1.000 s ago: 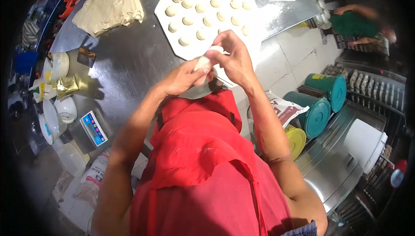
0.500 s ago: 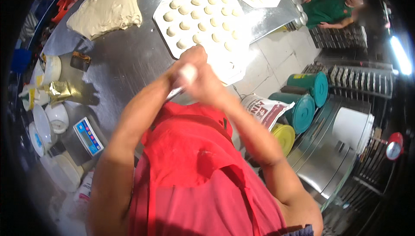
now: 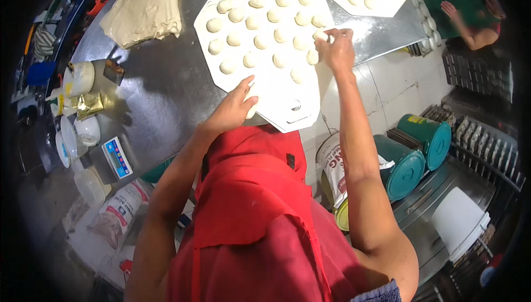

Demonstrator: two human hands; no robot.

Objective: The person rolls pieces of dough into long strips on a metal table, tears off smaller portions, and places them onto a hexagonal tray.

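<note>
The left hand (image 3: 235, 107) holds a dough lump (image 3: 251, 108) by the near edge of the white board (image 3: 275, 101). The right hand (image 3: 337, 54) touches a dough ball (image 3: 320, 35) at its right side; from here I can't tell if it's pinching. A dough slab (image 3: 146, 10) lies left of the white board

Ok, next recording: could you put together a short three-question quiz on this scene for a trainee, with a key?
1. Multiple choice: what is the right hand nearest to?
A) a red apron
B) a dough ball
C) a green bin

2. True or false: the left hand is resting on the big dough slab.

3. Fill in: the digital scale lies on the person's ___ side.

Key:
1. B
2. False; it is at the edge of the nearer white board, on the side toward the person.
3. left
</note>
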